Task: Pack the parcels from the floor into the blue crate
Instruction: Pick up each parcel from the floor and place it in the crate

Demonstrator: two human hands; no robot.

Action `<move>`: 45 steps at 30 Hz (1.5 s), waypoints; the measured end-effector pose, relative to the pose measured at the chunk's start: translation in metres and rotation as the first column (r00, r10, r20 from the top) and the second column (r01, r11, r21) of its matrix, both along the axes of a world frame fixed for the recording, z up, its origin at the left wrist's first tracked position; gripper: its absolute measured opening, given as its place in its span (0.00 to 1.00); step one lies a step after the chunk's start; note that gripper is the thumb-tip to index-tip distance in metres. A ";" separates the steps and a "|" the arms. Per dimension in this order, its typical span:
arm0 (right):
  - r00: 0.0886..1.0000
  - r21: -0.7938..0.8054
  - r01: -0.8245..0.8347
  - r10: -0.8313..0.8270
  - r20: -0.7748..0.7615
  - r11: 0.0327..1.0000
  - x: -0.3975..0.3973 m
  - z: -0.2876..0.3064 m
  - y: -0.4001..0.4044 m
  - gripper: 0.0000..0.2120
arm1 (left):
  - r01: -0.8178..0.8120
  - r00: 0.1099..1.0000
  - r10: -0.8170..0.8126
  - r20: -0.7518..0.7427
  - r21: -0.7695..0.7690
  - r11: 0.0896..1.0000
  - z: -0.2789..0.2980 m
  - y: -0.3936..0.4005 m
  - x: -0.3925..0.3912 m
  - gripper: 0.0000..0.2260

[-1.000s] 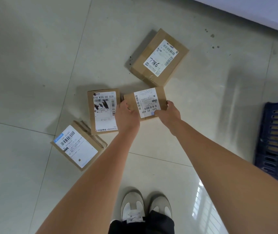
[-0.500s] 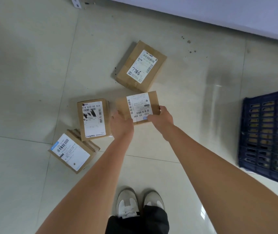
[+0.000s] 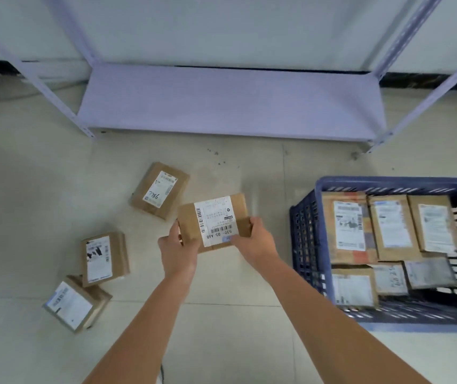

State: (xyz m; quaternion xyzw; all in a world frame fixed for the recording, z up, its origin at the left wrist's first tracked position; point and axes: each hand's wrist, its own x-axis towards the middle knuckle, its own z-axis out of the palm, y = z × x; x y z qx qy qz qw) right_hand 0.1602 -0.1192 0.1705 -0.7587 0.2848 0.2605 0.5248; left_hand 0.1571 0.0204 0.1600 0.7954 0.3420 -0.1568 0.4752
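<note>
A small brown parcel (image 3: 212, 218) with a white barcode label is held above the floor between both hands. My left hand (image 3: 176, 249) grips its left end and my right hand (image 3: 253, 239) grips its right end. Three more brown parcels lie on the floor: one marked 98LL (image 3: 159, 189) just beyond the held one, one (image 3: 105, 257) to the left, and one (image 3: 76, 306) at the near left, touching it. The blue crate (image 3: 307, 245) stands on the floor to the right, with several labelled parcels lying flat inside.
A pale metal shelf rack (image 3: 230, 101) stands against the wall ahead, its lowest shelf bare and its uprights (image 3: 58, 92) rising at both sides. Beige floor tiles lie between the parcels and the crate.
Both hands have lifted the parcel off the floor and carried it right. The view has swung up and right, bringing the crate's inside and the shelf rack into sight.
</note>
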 end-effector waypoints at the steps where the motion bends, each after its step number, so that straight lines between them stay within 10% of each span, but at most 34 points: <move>1: 1.000 0.005 -0.007 0.007 0.023 1.000 -0.005 0.008 -0.027 0.24 | 0.003 1.000 -0.003 0.023 0.001 1.000 0.007 -0.025 -0.001 0.23; 8: 1.000 -0.056 -0.011 0.012 0.019 0.998 -0.061 0.030 -0.235 0.27 | 0.108 0.984 -0.098 0.148 -0.060 0.992 0.036 -0.235 -0.034 0.21; 17: 0.990 -0.099 0.038 -0.051 -0.133 0.994 -0.142 0.038 -0.415 0.29 | 0.145 0.983 -0.165 -0.083 -0.202 0.969 0.031 -0.418 -0.120 0.28; 45: 0.846 -0.168 -0.349 0.232 -0.480 0.922 -0.164 -0.129 -0.451 0.32 | 0.523 0.785 -0.457 -0.419 0.053 0.850 -0.119 -0.455 -0.141 0.21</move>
